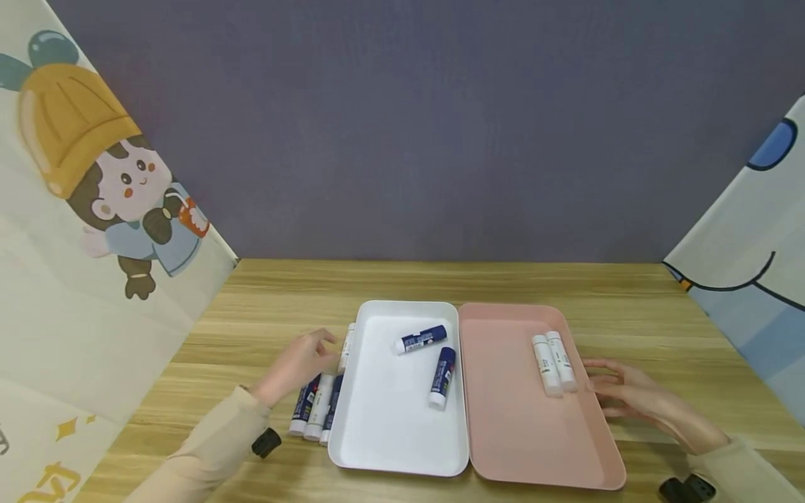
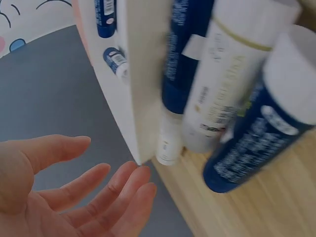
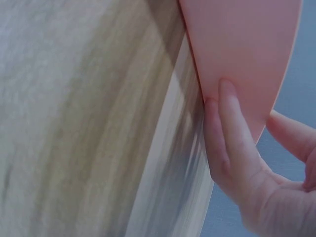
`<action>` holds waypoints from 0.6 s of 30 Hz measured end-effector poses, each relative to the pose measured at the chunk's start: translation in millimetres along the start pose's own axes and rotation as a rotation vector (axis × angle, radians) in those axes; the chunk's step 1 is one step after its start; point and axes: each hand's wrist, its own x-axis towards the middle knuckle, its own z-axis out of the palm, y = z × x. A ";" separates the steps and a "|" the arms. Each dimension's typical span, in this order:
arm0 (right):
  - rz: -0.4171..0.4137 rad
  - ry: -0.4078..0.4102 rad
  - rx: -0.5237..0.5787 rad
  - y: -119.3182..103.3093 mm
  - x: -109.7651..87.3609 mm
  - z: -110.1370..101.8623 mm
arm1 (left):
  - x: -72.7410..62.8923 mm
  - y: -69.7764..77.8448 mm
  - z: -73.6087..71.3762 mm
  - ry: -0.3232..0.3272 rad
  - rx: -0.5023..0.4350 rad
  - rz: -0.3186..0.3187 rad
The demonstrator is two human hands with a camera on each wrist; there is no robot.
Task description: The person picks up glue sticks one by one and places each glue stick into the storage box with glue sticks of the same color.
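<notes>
My left hand (image 1: pixel 300 365) hovers over the left side of the white tray (image 1: pixel 390 447), fingers relaxed and holding nothing. Just right of its fingertips lies a white glue stick (image 1: pixel 346 347) against the tray's outer wall. Below the hand is a row of glue sticks: a dark blue one (image 1: pixel 305 407), a white one (image 1: pixel 319 407) and another blue one (image 1: pixel 332 411). My right hand (image 1: pixel 641 395) touches the right wall of the pink tray (image 1: pixel 522 447). In the right wrist view its long fingers (image 3: pixel 234 116) lie along the outer wall, thumb tip at the rim.
Two blue glue sticks with white ends, one slanted (image 1: pixel 421 339) and one nearly upright in view (image 1: pixel 442 378), lie in the white tray. Two white glue sticks (image 1: pixel 547 365) lie side by side in the pink tray. The trays stand side by side on a wooden table (image 1: pixel 270 307).
</notes>
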 end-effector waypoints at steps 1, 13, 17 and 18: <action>0.000 0.004 -0.007 0.4 0.1 0.1 | -0.8 -1.9 0.4 0.008 0.006 -0.004; 0.008 0.028 -0.045 2.2 0.3 0.7 | -8.9 -24.2 7.5 0.062 0.057 -0.024; -0.002 0.015 -0.017 3.4 0.9 -0.2 | -12.1 -29.5 9.6 0.063 0.068 -0.039; -0.007 0.010 -0.008 3.9 1.2 -0.6 | -12.9 -30.7 10.0 0.061 0.070 -0.044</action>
